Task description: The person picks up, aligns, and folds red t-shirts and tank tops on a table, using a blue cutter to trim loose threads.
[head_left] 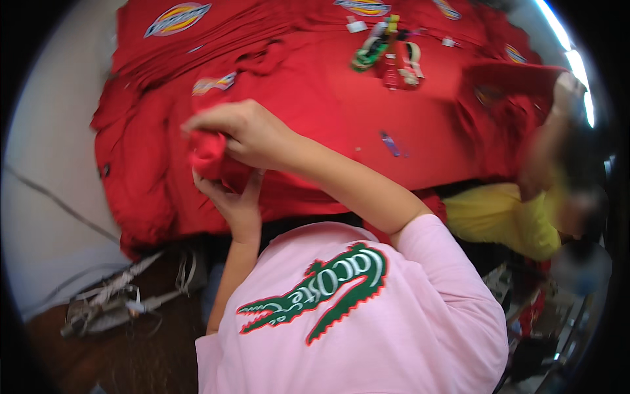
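Note:
Both of my hands are at a bunched piece of red garment (207, 155) over the near left part of the cloth-covered table. My right hand (252, 134) reaches across from the right and grips its upper side, with fingers bent over the roll. Below it, my left hand (236, 207) holds the lower side, thumb and fingers on either side of the red fabric. Some fingertips are hidden by the cloth and blurred. Just beyond lies a red shirt (289, 98) with a colourful printed patch (214, 84).
More red shirts (177, 49) with patches lie layered at the back. Bottles and tape-like items (387, 56) stand there, and a small purple object (390, 143) lies nearer. At right, a person in yellow (505, 213) lifts a red garment (502, 121). Cords and straps (125, 299) are at lower left.

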Demonstrator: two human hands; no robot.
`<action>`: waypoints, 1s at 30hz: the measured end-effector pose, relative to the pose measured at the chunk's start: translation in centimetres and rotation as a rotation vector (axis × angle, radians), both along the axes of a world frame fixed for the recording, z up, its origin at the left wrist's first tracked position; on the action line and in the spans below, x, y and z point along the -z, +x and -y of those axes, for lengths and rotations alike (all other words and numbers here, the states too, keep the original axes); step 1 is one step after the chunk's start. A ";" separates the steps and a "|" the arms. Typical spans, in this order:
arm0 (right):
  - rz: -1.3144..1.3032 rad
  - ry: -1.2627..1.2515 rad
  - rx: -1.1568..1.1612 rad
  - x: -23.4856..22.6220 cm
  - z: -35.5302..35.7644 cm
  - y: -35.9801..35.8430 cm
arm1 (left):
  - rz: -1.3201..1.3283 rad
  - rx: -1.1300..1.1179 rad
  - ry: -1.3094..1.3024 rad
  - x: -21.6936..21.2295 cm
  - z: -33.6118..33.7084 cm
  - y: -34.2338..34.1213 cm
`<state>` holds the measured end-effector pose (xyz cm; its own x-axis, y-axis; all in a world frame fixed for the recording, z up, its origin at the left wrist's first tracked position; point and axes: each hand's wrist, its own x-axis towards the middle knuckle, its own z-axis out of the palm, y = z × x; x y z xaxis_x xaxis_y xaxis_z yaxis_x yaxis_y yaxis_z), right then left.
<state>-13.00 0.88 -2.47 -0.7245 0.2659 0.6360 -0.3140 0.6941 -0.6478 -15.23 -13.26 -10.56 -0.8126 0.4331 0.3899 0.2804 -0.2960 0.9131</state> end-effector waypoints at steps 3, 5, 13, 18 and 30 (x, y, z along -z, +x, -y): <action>-0.466 -0.276 -0.131 -8.4 -1.4 2.3 | 0.084 0.492 -0.362 2.1 -1.0 -1.9; -0.598 -0.347 -0.062 -11.6 -4.0 6.7 | 0.248 0.817 -0.568 1.9 -0.9 -3.6; -0.477 -0.858 0.301 -8.8 -15.4 16.5 | -0.440 0.737 -0.652 -18.4 1.9 -9.0; -0.544 -0.683 0.095 -11.2 -17.6 8.8 | -1.110 -0.343 -0.307 -22.7 -4.3 -20.9; -0.473 -0.577 0.032 -6.3 -17.7 17.3 | -0.842 -0.220 -0.287 -18.9 2.3 -15.9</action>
